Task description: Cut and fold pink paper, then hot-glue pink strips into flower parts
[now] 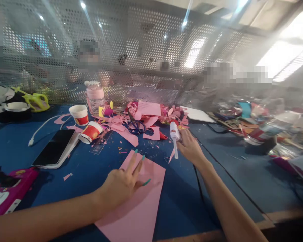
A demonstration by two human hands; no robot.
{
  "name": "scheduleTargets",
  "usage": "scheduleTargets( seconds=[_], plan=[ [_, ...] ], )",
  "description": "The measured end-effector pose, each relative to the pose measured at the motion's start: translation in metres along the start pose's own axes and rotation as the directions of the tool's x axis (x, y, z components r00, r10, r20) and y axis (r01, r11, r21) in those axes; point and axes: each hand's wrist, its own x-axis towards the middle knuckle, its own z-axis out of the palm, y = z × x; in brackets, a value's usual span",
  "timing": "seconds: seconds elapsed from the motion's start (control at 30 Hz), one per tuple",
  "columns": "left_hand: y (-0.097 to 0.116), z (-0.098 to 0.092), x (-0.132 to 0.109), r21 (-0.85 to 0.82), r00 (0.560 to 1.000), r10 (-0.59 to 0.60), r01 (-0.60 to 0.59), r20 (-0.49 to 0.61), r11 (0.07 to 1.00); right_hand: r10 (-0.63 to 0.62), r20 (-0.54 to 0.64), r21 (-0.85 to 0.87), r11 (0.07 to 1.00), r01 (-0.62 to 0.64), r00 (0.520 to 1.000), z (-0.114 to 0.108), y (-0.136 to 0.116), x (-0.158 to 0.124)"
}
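Note:
My left hand (121,183) lies on a sheet of pink paper (151,191), its green-nailed fingers stretched out and pressing near the sheet's far end. Beneath those fingertips there seems to be a small pink strip. To the right, my right hand (190,146) is closed around the side of a white hot glue gun (174,130); its handle is hidden by the fingers. A clear glue stick (176,149) sticks out of the gun's back towards me. Pink paper scraps (154,132) and dark-blue scissors (136,127) lie beyond the hands.
Two paper cups (79,114), one tipped over, stand near a bottle (95,97). A phone (54,148) lies at left, above a magenta device (12,188). A dark cord (199,185) runs below my right hand. A perforated metal screen (141,50) rises behind; clutter fills the right.

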Motion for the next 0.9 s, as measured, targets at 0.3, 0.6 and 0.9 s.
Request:
scheduleTargets(
  seconds=[0.3, 0.6, 0.9],
  plan=[
    [-0.049, 0.001, 0.017, -0.26, 0.937, -0.16, 0.079, -0.31, 0.962, -0.03, 0.274, -0.236, 0.967, 0.097, 0.961, 0.012, 0.02, -0.006],
    [-0.067, 0.04, 0.027, -0.116, 0.963, -0.244, 0.231, -0.111, 0.966, -0.003, 0.198, -0.341, 0.937, 0.072, 0.98, -0.003, 0.008, -0.007],
    [-0.058, 0.036, 0.025, -0.055, 0.985, -0.127, 0.121, -0.113, 0.991, -0.436, 0.128, -0.003, 0.898, 0.44, 0.891, 0.0, -0.083, -0.007]
  ],
)
